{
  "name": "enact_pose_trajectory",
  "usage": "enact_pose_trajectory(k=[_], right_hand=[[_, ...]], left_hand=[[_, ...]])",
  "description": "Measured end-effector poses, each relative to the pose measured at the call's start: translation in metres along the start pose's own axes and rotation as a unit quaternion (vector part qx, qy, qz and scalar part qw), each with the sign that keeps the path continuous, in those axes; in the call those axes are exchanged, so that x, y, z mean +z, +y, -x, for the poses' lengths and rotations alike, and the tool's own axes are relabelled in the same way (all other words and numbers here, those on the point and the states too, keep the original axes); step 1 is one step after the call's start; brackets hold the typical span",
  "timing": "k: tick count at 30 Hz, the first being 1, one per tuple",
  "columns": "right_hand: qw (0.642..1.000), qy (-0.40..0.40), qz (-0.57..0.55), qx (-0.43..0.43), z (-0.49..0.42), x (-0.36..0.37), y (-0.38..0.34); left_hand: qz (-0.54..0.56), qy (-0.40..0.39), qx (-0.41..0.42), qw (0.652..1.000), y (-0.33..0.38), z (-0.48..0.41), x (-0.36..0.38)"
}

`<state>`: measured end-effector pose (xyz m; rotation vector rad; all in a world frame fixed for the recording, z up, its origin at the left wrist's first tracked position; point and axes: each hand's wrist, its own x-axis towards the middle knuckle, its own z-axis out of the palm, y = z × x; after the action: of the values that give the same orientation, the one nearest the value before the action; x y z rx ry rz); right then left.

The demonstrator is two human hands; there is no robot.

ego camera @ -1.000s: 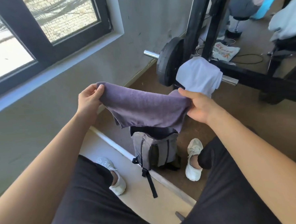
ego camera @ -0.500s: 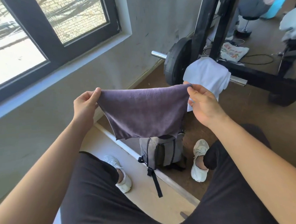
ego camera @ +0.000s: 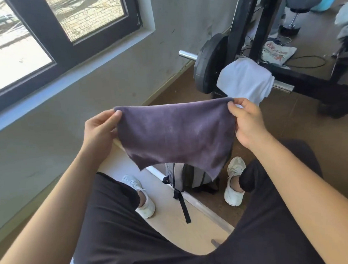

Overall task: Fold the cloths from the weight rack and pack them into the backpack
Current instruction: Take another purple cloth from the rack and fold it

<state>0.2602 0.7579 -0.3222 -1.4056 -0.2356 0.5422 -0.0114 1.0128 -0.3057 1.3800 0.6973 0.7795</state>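
A purple cloth (ego camera: pixel 175 134) hangs stretched flat in front of me. My left hand (ego camera: pixel 100 131) pinches its top left corner and my right hand (ego camera: pixel 247 120) pinches its top right corner. Below the cloth a grey backpack (ego camera: pixel 191 176) stands on the floor between my feet, its top hidden by the cloth. A white cloth (ego camera: pixel 245 80) is draped over the bar of the black weight rack (ego camera: pixel 244 21), just beyond my right hand.
A black weight plate (ego camera: pixel 208 63) sits on the bar by the wall. A pale floor mat (ego camera: pixel 173 218) lies under my left foot. A printed bag (ego camera: pixel 279 52) and cables lie behind the rack. A window (ego camera: pixel 43 35) fills the upper left.
The cloth went from draped and slack between my hands to pulled taut and hanging flat. Both hands spread apart and rose slightly.
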Motion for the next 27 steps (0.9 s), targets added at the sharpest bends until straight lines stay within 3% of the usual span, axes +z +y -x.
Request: enact_pose_trajectory(k=[5, 10, 18, 21, 27], right_hand=[[0.996, 0.024, 0.083, 0.03, -0.021, -0.017, 0.059], [0.993, 0.055, 0.098, 0.045, -0.018, -0.023, 0.074], [0.969, 0.089, 0.21, -0.095, 0.02, -0.012, 0.07], [0.952, 0.068, 0.261, -0.148, 0.04, 0.0, 0.064], [0.95, -0.04, 0.264, -0.164, 0.062, 0.028, 0.078]], left_hand=[[-0.119, 0.033, -0.043, 0.991, -0.05, 0.002, 0.008], [-0.11, 0.068, -0.08, 0.988, -0.081, 0.012, 0.023], [-0.196, 0.133, -0.047, 0.97, -0.096, 0.041, 0.056], [-0.213, 0.117, -0.019, 0.97, -0.088, 0.052, 0.067], [-0.216, 0.024, -0.004, 0.976, -0.084, 0.077, 0.092]])
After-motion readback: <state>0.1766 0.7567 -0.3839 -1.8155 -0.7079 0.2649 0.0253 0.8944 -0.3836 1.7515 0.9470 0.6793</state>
